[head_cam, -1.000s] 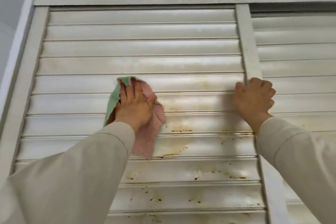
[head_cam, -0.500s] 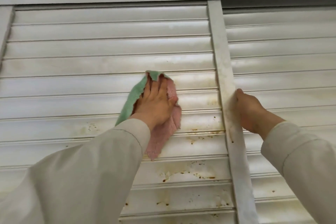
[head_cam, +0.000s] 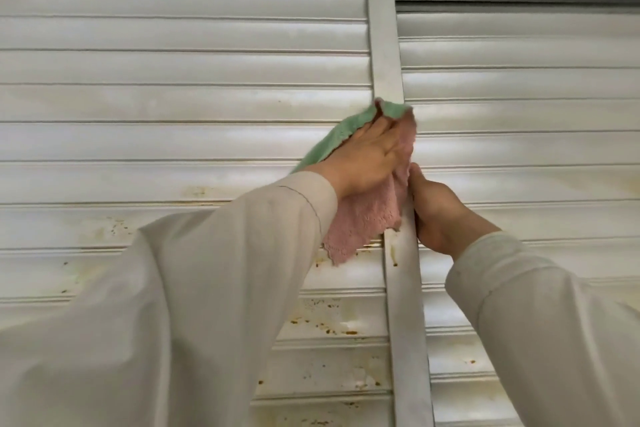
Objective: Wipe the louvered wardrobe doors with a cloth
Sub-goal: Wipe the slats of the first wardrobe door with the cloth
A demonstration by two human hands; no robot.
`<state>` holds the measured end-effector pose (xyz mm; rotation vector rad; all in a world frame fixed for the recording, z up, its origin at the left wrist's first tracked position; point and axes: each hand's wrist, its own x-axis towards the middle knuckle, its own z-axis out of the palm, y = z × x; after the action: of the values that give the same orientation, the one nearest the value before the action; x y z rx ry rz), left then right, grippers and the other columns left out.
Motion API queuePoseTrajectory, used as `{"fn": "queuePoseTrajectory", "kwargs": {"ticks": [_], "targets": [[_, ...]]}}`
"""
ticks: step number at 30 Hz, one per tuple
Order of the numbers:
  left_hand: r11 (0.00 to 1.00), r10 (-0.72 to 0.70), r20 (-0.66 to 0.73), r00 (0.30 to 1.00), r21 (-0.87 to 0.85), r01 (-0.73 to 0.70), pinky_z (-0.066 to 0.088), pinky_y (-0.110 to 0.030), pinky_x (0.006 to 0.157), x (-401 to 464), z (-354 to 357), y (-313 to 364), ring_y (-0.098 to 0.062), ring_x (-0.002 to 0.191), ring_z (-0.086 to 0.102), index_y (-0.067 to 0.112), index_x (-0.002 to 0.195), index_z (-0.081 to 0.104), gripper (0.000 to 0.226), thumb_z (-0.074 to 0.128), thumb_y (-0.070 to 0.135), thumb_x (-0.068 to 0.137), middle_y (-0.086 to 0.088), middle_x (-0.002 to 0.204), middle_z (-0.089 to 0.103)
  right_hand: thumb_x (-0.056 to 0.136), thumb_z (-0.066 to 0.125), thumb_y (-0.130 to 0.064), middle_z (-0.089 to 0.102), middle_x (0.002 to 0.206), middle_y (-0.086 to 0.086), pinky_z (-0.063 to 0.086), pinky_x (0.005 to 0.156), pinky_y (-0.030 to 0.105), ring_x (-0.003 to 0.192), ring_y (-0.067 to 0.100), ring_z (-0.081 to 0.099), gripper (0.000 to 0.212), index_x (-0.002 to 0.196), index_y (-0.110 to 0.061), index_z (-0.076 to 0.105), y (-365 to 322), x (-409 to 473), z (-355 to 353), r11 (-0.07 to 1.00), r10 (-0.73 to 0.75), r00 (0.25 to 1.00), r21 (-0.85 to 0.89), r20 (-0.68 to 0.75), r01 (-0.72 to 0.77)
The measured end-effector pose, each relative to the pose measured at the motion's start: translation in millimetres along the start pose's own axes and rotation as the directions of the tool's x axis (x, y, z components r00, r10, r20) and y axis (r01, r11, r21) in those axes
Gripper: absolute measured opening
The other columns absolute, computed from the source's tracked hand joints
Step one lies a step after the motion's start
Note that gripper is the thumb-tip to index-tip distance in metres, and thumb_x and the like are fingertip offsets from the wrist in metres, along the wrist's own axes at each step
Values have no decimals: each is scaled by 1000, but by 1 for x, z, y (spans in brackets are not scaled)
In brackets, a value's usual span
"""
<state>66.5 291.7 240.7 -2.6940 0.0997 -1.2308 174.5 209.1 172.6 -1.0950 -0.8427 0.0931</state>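
Head view looks up at two white louvered wardrobe doors, the left door point(head_cam: 180, 104) and the right door point(head_cam: 519, 97), parted by a grey vertical stile point(head_cam: 384, 45). Near centre, the left hand point(head_cam: 367, 156) lies flat with fingers straight and close together, pressing a pink-and-green terry cloth point(head_cam: 363, 218) against the slats; the green edge of the cloth overlaps the stile at about twelve o'clock from the hand, while the pink part hangs toward six o'clock. At three o'clock from the cloth, just beside it, the right hand point(head_cam: 436, 215) curls around the edge of the stile, seemingly steadying the door. Upper slats look fairly clean; brown specks and yellowish stains point(head_cam: 325, 326) mark the slats at six o'clock from the cloth. Judging by this, the step in hand is a sideways wiping pass that has reached the stile, with the task only partly done. The next move probably calls for dropping the cloth to the stained slats and rubbing firmly along each groove, keeping the door braced.
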Motion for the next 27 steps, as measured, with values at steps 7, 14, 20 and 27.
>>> {"fn": "queuePoseTrajectory", "kwargs": {"ticks": [7,14,20,27], "targets": [[922,135,113,984,349,-166,-20,-24,114,-43,31,-10,-20,153,-12,16,160,-1,70,33,45,106,-6,167,-6,91,59,-56,76,96,9,58,66,36,80,23,74,49,101,-9,70,0,-3,-13,998,43,996,45,83,-47],[764,340,534,774,324,-559,-5,-37,125,-113,85,-3,-19,154,-1,14,160,10,68,37,43,104,-6,167,10,98,57,-45,73,91,5,57,62,28,74,20,70,39,96,-7,66,-3,-5,-13,995,76,997,67,23,-78],[825,200,391,898,427,-370,-5,-36,122,-74,42,-3,-21,153,-6,16,160,11,66,34,45,106,-6,168,2,97,56,-47,71,94,8,56,77,38,75,23,68,38,92,-11,66,-3,-4,-8,996,86,996,38,-6,-86],[857,20,158,987,505,-98,-11,-36,121,-9,-17,-2,-24,152,-16,12,159,-9,77,39,39,104,-12,166,-13,101,50,-45,75,92,7,58,78,38,85,25,72,42,100,-7,67,3,-19,-14,996,82,996,22,41,-83]]}}
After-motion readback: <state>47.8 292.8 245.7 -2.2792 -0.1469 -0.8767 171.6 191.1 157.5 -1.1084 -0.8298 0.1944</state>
